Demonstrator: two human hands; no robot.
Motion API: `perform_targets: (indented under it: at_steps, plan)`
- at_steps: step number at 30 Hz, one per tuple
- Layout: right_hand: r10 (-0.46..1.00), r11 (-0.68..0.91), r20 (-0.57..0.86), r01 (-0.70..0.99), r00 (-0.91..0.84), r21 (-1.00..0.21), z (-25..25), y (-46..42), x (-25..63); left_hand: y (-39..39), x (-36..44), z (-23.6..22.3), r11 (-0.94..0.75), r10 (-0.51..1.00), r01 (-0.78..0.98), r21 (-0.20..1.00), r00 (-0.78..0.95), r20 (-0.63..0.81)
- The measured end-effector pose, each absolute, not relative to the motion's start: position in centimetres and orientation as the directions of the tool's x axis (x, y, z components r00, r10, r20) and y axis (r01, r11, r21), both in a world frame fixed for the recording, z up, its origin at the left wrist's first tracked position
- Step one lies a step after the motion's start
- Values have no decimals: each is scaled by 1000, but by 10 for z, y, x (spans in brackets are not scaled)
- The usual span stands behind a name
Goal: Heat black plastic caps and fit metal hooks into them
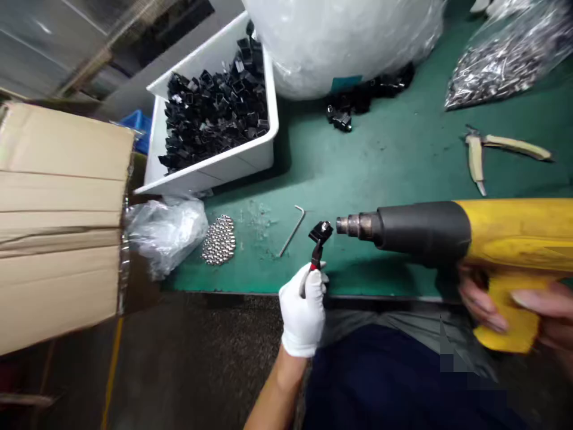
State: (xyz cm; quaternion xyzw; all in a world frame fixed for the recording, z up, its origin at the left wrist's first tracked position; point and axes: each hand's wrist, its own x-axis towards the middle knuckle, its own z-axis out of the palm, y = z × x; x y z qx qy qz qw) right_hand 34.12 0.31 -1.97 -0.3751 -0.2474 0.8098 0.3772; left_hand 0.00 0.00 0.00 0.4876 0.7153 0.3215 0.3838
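Observation:
My left hand (305, 307), in a white glove, is closed around a pair of pliers (316, 255) with a bit of red on it. At the pliers' tip is a small black part (320, 232) with a shiny metal piece on top. My bare right hand (505, 304) grips a yellow heat gun (514, 230) by its handle. The gun's stepped metal nozzle (356, 226) points left at the black part, a short gap away. An L-shaped hex key (292, 232) lies on the green table just left of the part.
A white bin (242, 156) of black parts stands back left. Beside a clear plastic bag (172, 230) sits a patch of small metal pieces (219, 240). Pale-handled pliers (477, 158), a bag of metal parts (496, 68), a large plastic bag (344, 42) and a cardboard box (62, 233) surround the work.

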Motion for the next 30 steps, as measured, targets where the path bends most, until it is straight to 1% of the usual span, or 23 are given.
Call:
perform_targets:
  at_steps: [6,11,13,16,21,26,28,30]
  plan:
    - [768,-609,-386,-396,-511,-687,-28,3,349,0,1,1,315,947,466,827,-219,-237]
    - [762,-604,-364,-385,-536,-698,-32,2,353,1,1,2,307,949,480,822,-215,-229]
    - [761,-607,-370,-384,-533,-696,-32,1,353,1,1,2,305,950,481,822,-215,-227]
    - [783,-601,-402,-410,-475,-685,-30,0,349,1,1,2,303,951,483,822,-214,-225]
    - [782,-611,-426,-429,-454,-665,-27,-2,345,1,1,2,292,954,492,820,-213,-212]
    - [801,-594,-443,-442,-403,-672,-24,-2,341,2,1,3,288,955,497,818,-210,-209]
    - [799,-596,-444,-436,-405,-674,-24,-1,342,2,1,2,290,954,493,820,-211,-211]
    - [789,-602,-421,-425,-447,-676,-26,-1,345,1,1,2,293,954,486,824,-213,-213]
